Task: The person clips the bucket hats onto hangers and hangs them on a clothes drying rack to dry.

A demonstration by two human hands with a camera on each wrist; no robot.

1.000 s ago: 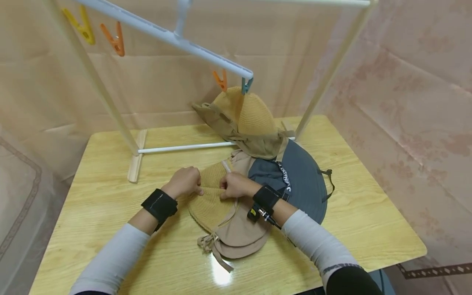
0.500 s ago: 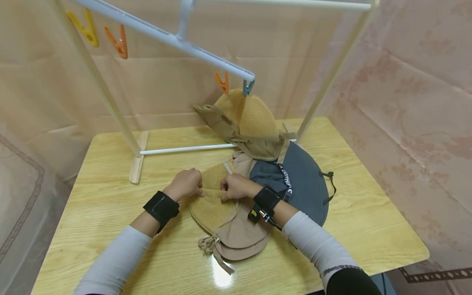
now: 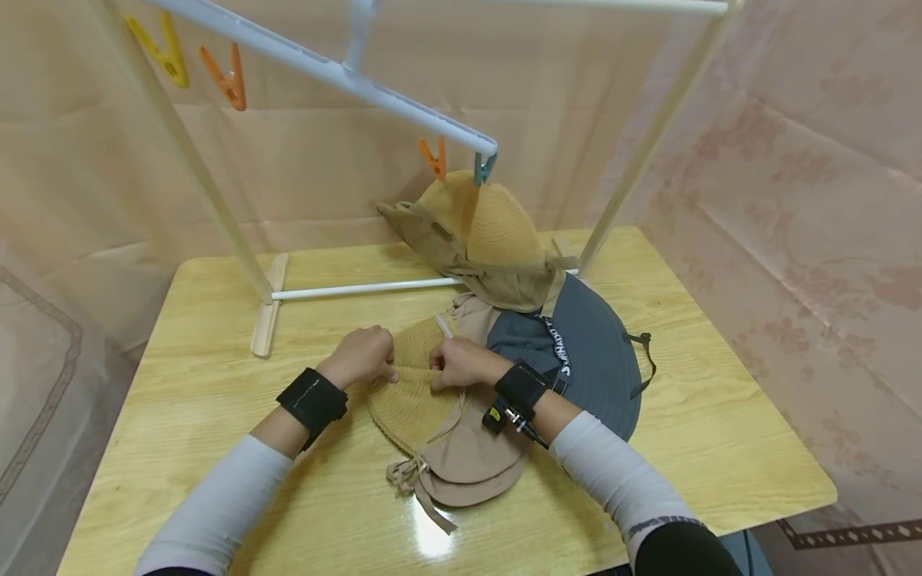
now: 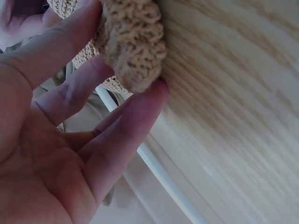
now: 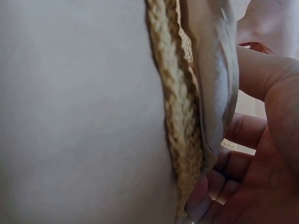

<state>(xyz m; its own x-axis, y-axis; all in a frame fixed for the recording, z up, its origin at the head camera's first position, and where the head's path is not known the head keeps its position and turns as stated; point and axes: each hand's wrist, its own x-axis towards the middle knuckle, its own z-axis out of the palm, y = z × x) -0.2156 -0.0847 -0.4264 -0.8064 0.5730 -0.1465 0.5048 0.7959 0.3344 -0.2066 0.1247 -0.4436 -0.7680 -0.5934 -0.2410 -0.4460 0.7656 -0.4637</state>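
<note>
A yellow knitted sun hat [image 3: 406, 408] lies folded on the table between my hands. My left hand [image 3: 360, 356] pinches its left side; the left wrist view shows thumb and fingers around a thick knitted edge [image 4: 135, 51]. On the right side, my right hand [image 3: 464, 364] pinches the same hat near a pale ribbon. Close to that hand, the right wrist view has the knitted edge [image 5: 177, 107] beside beige cloth [image 5: 217, 79]. Under and beside the knitted hat is a beige cloth hat [image 3: 471, 456] with tie strings. A dark grey bucket hat [image 3: 598, 360] adjoins it.
Behind, a hat with yellow knit and olive cloth [image 3: 504, 228] hangs from a blue clothespin [image 3: 484, 168] and an orange clothespin [image 3: 434, 158]. A tilted pale-blue hanger [image 3: 317, 68] carries further clips. The rack's white crossbar [image 3: 360, 290] runs low across the wooden table [image 3: 202, 416].
The head view shifts slightly. Both hands keep their pinch on the knitted hat, and nothing else visibly moves.
</note>
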